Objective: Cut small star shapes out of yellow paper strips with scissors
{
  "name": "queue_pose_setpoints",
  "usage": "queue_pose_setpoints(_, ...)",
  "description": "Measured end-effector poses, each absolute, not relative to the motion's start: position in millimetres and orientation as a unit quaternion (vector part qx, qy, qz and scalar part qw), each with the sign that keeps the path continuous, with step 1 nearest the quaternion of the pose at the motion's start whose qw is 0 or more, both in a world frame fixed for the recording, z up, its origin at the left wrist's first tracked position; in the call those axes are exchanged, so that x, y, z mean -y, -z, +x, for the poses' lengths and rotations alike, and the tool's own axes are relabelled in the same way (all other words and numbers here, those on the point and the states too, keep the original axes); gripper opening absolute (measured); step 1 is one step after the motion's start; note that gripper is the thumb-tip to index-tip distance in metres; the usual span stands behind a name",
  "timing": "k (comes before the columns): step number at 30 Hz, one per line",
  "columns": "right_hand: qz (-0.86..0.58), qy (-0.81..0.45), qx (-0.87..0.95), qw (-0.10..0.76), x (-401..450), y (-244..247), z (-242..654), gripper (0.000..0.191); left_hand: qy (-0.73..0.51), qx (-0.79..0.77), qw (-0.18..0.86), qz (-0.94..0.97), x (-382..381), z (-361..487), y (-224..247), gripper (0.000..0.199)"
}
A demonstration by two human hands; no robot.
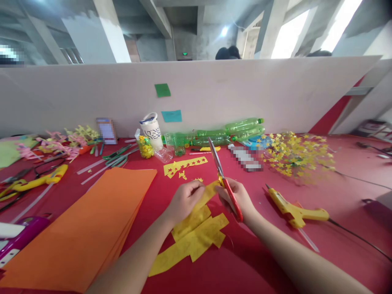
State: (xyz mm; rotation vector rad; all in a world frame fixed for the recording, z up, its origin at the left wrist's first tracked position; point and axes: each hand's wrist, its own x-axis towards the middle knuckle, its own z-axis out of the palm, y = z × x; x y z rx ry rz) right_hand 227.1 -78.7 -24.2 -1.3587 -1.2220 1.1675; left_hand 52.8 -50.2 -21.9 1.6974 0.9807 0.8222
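My left hand (pixel 185 200) is closed on a yellow strip (pixel 207 195), held at a slant above the table. My right hand (pixel 238 197) grips a pair of scissors (pixel 229 191) with red handles; the blades point up and away from me. Between the two hands, the strip's far end lies close to the right fingers, and whether those fingers touch it I cannot tell. Below my hands lie several more yellow pieces (pixel 199 237), overlapping on the red table (pixel 245 261). Farther off, a yellow strip with star-shaped holes (pixel 186 165) lies flat beside small scraps (pixel 182 175).
Orange sheets (pixel 82 228) are stacked at left. A yellow glue gun (pixel 294 210) with a cord lies right, near a bunch of yellow stars (pixel 297 153). Green plastic bottles (pixel 211 136), a white cup (pixel 151 130) and a yellow cutter (pixel 210 149) sit before the white partition (pixel 245 90).
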Motion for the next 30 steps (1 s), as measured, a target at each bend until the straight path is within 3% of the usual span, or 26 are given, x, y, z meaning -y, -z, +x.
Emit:
queue_pose_setpoints(8, -0.535, -0.465, 0.525, 0.471, 80, 29, 226, 0.022, -0.264, -0.302, 0.657, 0.638, 50, 57, 23, 0.026)
queue_pose_setpoints(12, -0.546, -0.464, 0.526, 0.458, 79, 24, 232, 0.031, -0.363, -0.358, 0.625, 0.591, 40, 44, 17, 0.022)
queue_pose_setpoints(16, -0.538, -0.477, 0.578, 0.386, 81, 15, 235, 0.036, -0.482, -0.389, 0.620, 0.481, 26, 27, 9, 0.021)
queue_pose_setpoints(22, -0.549, -0.452, 0.645, 0.280, 85, 14, 232, 0.043, -0.510, -0.432, 0.553, 0.497, 20, 21, 11, 0.022)
queue_pose_setpoints(30, -0.533, -0.464, 0.661, 0.252, 88, 13, 232, 0.045, -0.513, -0.450, 0.511, 0.523, 24, 23, 10, 0.025)
